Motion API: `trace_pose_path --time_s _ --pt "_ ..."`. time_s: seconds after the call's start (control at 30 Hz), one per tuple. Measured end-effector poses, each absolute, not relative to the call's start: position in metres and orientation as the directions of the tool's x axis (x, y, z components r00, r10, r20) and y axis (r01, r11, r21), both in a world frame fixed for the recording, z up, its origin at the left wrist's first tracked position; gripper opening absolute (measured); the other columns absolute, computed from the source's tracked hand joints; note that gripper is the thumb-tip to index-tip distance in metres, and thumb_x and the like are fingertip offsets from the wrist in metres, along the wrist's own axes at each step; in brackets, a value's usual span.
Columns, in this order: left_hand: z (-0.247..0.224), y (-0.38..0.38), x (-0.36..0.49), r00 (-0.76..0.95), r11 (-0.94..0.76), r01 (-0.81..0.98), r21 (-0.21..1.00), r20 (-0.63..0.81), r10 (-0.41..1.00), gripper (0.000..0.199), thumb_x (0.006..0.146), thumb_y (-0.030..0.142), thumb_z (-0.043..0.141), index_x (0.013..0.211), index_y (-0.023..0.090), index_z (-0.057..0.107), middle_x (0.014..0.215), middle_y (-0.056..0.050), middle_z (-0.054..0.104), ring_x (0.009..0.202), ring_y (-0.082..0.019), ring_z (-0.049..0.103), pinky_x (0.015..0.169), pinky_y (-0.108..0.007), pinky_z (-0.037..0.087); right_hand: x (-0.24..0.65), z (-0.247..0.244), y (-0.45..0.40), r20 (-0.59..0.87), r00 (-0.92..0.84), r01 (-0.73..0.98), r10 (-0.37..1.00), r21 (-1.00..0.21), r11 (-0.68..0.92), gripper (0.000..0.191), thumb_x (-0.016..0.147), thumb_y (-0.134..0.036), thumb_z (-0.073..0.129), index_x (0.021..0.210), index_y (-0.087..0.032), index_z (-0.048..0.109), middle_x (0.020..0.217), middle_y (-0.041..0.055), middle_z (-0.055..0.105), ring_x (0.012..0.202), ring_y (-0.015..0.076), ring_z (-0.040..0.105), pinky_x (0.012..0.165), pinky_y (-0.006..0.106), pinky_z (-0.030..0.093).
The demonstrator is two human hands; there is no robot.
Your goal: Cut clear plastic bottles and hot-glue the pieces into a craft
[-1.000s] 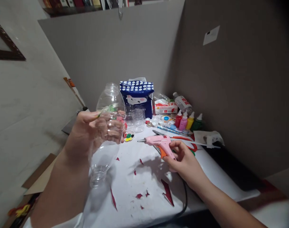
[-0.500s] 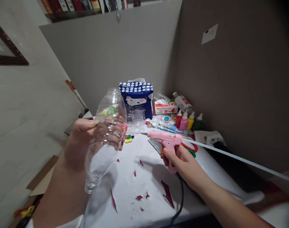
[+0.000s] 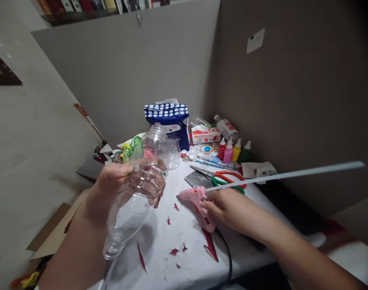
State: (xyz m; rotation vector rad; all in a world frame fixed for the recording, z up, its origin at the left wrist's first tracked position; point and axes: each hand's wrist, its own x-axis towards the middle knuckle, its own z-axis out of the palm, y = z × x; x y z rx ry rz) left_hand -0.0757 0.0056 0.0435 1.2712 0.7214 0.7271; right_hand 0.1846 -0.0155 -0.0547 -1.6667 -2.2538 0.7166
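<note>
My left hand [image 3: 111, 181] is wrapped round a clear plastic bottle piece [image 3: 126, 217]. It has a narrow neck at each end and is held tilted above the table's left side; several fingers show through it. To the right, my right hand [image 3: 229, 205] grips a pink hot glue gun [image 3: 191, 195] near its rear, low over the tabletop. The nozzle points left, toward the bottle piece. A long whitish glue stick [image 3: 286, 175] juts out of the gun's back. Just behind the gun lie scissors [image 3: 220, 177] with orange and green handles.
Dark red scraps [image 3: 209, 245] lie scattered on the white table [image 3: 159, 249]. Paint bottles [image 3: 228, 152], a tissue pack [image 3: 206, 136], a blue bag [image 3: 165, 114] and a labelled bottle [image 3: 226, 128] stand or lie at the back. A black cord [image 3: 227, 249] runs off the front edge.
My right hand has lowered the glue gun toward the table, and its glue stick has swung upward. The bottle piece has shifted slightly right in view. The scissors are now less covered.
</note>
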Motion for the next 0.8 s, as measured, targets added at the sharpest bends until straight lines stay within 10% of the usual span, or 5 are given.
trace_pose_path --time_s 0.33,0.57,0.7,0.8 --pt "0.038 0.002 -0.068 0.566 0.113 -0.090 0.989 -0.043 0.823 0.042 0.063 0.045 0.058 0.094 0.024 0.076 0.072 -0.009 0.069 0.059 -0.026 0.060 0.056 -0.038 0.045 0.155 -0.085 -0.020 -0.010 -0.223 0.923 0.975 -0.324 0.208 0.023 0.076 -0.038 0.067 0.075 -0.016 0.071 0.073 0.0135 0.074 0.068 0.0278 0.068 0.055 0.029 0.032" --pt "0.045 0.005 -0.074 0.551 0.075 -0.041 0.996 -0.040 0.833 0.036 0.057 0.047 0.064 0.084 0.025 0.076 0.069 -0.008 0.071 0.054 -0.027 0.061 0.054 -0.039 0.044 0.156 -0.092 -0.018 0.036 -0.197 0.862 0.980 -0.470 0.191 0.028 0.077 -0.020 0.056 0.102 -0.013 0.067 0.083 0.0105 0.073 0.073 0.0236 0.067 0.058 0.028 0.041" --pt "0.050 -0.003 -0.075 0.465 0.038 -0.070 0.997 -0.001 0.886 0.045 0.065 0.042 0.056 0.098 0.016 0.073 0.077 -0.010 0.073 0.064 -0.027 0.066 0.058 -0.036 0.047 0.167 -0.092 -0.023 -0.012 -0.087 0.361 0.996 -0.932 0.020 0.031 0.075 -0.026 0.061 0.105 -0.017 0.062 0.081 0.0014 0.066 0.065 0.0152 0.061 0.059 0.025 0.044" --pt "0.052 -0.006 -0.074 0.437 0.020 -0.092 0.996 0.022 0.899 0.042 0.067 0.039 0.052 0.096 0.013 0.067 0.075 -0.008 0.072 0.064 -0.025 0.067 0.058 -0.035 0.048 0.170 -0.085 -0.030 -0.116 -0.173 -0.134 0.978 -0.981 -0.140 0.016 0.075 -0.026 0.065 0.087 -0.017 0.060 0.069 -0.0027 0.056 0.056 0.0114 0.053 0.052 0.023 0.040"
